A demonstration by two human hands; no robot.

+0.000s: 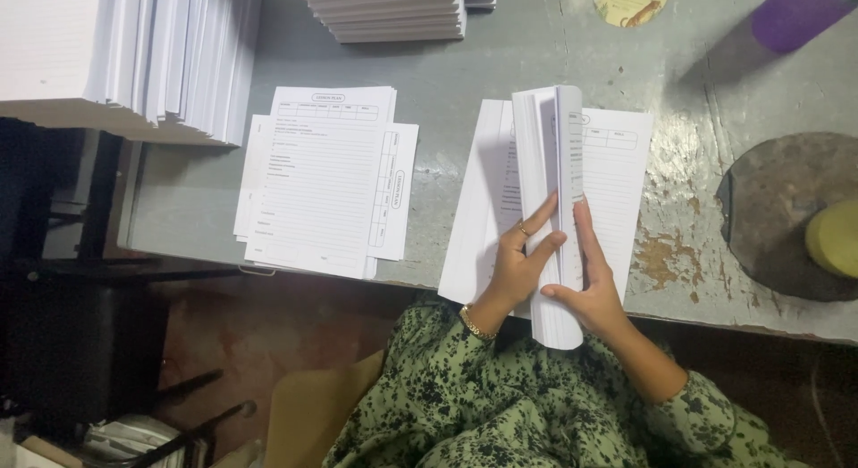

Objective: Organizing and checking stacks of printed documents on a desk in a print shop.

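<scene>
Both hands grip a thick sheaf of white printed forms [547, 209] stood on edge: left hand [518, 262] at its seven o'clock, right hand [585, 285] at five o'clock. Flat matching sheets [626, 173] lie beneath on the scuffed grey worktop [447, 84], paint flaking.

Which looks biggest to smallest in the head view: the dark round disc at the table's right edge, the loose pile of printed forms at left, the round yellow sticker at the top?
1. Loose pile of printed forms
2. Dark round disc, partly cut off by the frame and partly covered
3. Round yellow sticker, also cut off at the top, yet plainly smallest
</scene>
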